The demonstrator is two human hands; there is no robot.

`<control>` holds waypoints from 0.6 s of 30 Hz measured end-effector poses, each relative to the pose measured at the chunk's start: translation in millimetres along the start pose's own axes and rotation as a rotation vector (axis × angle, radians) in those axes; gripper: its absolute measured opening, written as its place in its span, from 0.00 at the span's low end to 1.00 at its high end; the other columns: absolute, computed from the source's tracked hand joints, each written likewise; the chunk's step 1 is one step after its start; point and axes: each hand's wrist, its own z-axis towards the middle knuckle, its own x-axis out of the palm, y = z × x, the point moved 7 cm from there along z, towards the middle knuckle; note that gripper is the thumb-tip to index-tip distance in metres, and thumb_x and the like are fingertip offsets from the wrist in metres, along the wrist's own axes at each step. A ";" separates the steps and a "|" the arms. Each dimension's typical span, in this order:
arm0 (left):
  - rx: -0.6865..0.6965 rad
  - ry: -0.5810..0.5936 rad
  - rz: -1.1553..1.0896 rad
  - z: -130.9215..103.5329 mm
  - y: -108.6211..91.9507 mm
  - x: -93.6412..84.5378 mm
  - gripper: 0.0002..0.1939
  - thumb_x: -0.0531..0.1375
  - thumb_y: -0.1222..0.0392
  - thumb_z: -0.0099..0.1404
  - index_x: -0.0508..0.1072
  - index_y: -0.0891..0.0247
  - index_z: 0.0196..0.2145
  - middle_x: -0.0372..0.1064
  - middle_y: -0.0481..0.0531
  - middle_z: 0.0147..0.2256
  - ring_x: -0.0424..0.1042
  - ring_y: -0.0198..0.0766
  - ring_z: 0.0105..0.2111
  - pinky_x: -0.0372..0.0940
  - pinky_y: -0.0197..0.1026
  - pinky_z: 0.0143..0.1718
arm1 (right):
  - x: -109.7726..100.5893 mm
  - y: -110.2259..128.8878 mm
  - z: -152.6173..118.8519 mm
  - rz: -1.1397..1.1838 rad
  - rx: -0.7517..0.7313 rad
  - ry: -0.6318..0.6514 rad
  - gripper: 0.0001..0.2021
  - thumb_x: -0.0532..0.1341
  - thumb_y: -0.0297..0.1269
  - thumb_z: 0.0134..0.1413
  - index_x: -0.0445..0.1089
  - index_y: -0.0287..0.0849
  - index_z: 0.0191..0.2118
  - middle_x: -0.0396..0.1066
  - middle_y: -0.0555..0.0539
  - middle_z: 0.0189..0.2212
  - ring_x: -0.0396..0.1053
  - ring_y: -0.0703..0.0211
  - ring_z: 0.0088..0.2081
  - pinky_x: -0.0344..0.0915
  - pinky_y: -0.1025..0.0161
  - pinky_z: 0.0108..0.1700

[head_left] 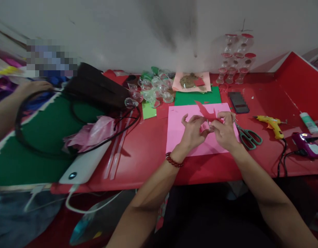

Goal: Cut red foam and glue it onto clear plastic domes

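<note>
A small pale piece (208, 124), too blurred to name more closely, sits between a person's fingertips above a pink paper sheet (177, 120) on a red-topped table (148, 146). The left hand (194, 131), a beaded bracelet (174, 160) at its wrist, pinches the piece from one side; the right hand (224, 131) appears to pinch it from the other, fingers curled in close. A jagged red paper offcut (206, 112) lies just beyond the fingers; whether it is also gripped cannot be told. Work this fine likely rewards a light, even pinch, one hand steadying while the other adjusts, with wrists braced low and the piece turned so the thumbs do not hide its edge. Green-handled scissors (250, 138) lie just beside the right wrist, best nudged clear of the forearm. Farther right, a yellow glue gun (271, 124) points its nozzle toward the smartphone (238, 102) and the hands; treating the tip as hot would be prudent. Clear plastic cups (167, 97) cluster behind, at left.
</note>
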 end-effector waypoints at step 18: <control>-0.011 0.024 -0.054 1.8 3.5 6.1 0.11 0.65 0.56 0.62 0.75 0.56 0.43 0.79 0.53 0.46 0.73 0.50 0.53 0.42 0.63 0.66 | 5.1 -6.1 -0.1 0.014 0.197 0.112 0.12 0.54 0.34 0.64 0.67 0.43 0.28 0.57 0.43 0.44 0.54 0.48 0.48 0.56 0.48 0.49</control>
